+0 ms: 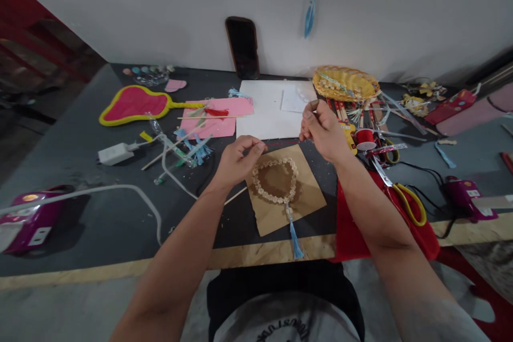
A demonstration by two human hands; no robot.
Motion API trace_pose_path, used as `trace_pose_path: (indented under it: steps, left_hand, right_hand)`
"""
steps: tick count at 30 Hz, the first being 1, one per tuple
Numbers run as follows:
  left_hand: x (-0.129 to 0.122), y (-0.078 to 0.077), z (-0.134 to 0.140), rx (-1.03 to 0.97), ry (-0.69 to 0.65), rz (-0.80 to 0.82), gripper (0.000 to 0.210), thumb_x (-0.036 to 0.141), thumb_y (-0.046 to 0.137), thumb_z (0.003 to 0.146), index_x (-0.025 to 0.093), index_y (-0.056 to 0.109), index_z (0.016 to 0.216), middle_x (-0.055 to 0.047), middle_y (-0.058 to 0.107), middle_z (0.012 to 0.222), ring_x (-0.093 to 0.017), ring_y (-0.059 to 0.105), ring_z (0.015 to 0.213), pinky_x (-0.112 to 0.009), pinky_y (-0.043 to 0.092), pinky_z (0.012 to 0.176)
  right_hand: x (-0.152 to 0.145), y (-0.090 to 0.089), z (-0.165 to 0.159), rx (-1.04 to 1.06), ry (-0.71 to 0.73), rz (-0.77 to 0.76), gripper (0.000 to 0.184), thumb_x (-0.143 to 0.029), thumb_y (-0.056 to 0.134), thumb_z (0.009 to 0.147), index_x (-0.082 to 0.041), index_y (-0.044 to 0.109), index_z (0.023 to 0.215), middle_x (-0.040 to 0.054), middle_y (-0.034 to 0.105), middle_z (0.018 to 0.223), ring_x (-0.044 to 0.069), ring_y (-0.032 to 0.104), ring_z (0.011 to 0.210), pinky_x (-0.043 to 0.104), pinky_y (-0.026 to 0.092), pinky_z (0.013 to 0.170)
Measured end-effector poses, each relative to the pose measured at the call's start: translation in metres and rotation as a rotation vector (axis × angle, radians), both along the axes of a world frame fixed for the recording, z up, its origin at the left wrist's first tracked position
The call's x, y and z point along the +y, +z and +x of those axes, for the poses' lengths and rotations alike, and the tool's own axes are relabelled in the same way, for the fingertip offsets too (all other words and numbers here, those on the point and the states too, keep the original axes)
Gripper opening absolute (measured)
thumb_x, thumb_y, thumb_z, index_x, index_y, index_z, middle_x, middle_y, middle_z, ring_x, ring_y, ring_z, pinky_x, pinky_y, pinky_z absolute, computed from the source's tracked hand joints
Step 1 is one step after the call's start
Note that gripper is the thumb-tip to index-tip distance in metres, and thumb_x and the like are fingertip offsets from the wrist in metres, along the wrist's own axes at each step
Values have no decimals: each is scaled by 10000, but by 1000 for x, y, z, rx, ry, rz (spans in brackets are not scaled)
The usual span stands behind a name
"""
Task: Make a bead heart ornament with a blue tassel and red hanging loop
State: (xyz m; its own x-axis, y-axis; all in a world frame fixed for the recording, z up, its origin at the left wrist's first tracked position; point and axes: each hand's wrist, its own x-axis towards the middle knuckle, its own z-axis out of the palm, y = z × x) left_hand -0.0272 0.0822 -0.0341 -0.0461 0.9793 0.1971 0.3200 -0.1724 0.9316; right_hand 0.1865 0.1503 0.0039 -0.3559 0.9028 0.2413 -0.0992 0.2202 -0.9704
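Note:
My left hand [242,157] is closed in a pinch above the left corner of a brown cardboard square [308,200]. Higher and to the right, my right hand [323,129] also pinches, thumb against fingers. A faint red thread [282,143] runs between the two hands; its ends are too fine to make out. On the cardboard lies a ring of small cream beads or flowers [273,199], with a light blue tassel [295,240] hanging past the cardboard's lower edge. A spool of red thread [365,139] stands right of my right hand.
Scissors with yellow handles [412,206] rest on red cloth [352,224] at right. Behind are a white board [260,123], a wicker basket [347,84] and a phone [243,48] against the wall. A pink fan [136,106] and a white cable [132,188] lie left.

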Motion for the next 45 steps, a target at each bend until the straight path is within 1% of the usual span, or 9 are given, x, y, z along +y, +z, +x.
trace_pose_path:
  steps: [6,12,15,18,25,32,37,42,45]
  left_hand:
    - [1,0,2,-74,-5,-31,259,409,669,825,199,688,677,-24,660,706,-173,567,710,-286,416,711]
    - [-4,11,5,-537,-88,-104,355,451,754,731,200,605,529,-71,750,898,-174,607,756,-316,484,746]
    - [-7,14,3,-605,-194,-143,375,487,797,691,203,621,521,-73,729,763,-173,590,669,-320,473,661]
    - [-8,15,3,-573,-267,-110,369,491,796,719,206,651,536,-65,676,649,-181,578,635,-326,448,632]
    - [-6,14,5,-627,-268,-117,421,541,798,730,204,619,553,-36,565,571,-175,533,633,-324,437,645]
    - [-5,8,5,-717,-274,-112,354,469,860,698,162,684,676,-26,614,655,-138,564,659,-279,457,650]
    - [-6,9,6,-780,-262,-205,302,295,924,623,144,691,743,-18,669,706,-114,603,651,-242,494,636]
    - [-5,14,6,-838,-205,-226,294,300,912,641,164,676,752,3,657,697,-124,641,679,-233,535,646]
    - [-7,16,10,-796,-200,-231,317,301,898,666,184,728,907,-31,731,914,-104,630,711,-203,502,617]
  right_hand:
    - [-2,0,1,-107,22,44,418,-652,581,894,-262,432,891,-71,408,667,80,428,525,249,493,555]
    - [-1,-9,-4,-140,122,-85,422,-620,632,870,-229,474,851,-58,532,684,73,519,567,237,531,600]
    - [0,-15,-6,-121,144,-211,419,-575,707,826,-203,515,848,-20,633,760,82,616,636,241,560,647]
    - [4,-18,-6,-98,73,-258,350,-472,751,817,-185,551,836,-21,643,744,75,622,624,228,562,641]
    - [12,-21,-3,-124,14,-236,235,-336,713,860,-183,544,805,-41,607,695,58,583,562,203,524,575]
    - [7,-9,3,-264,3,-112,109,-200,635,877,-178,554,807,-31,611,713,61,597,582,197,495,585]
    - [6,-4,8,-359,34,-77,98,-191,608,880,-178,560,796,-20,612,709,75,597,587,216,487,586]
    - [1,2,11,-382,59,-17,109,-228,609,889,-180,569,799,-8,618,715,94,598,604,245,482,605]
    - [-13,13,8,-342,145,46,116,-276,625,894,-182,588,838,-10,623,736,97,596,628,246,475,618]
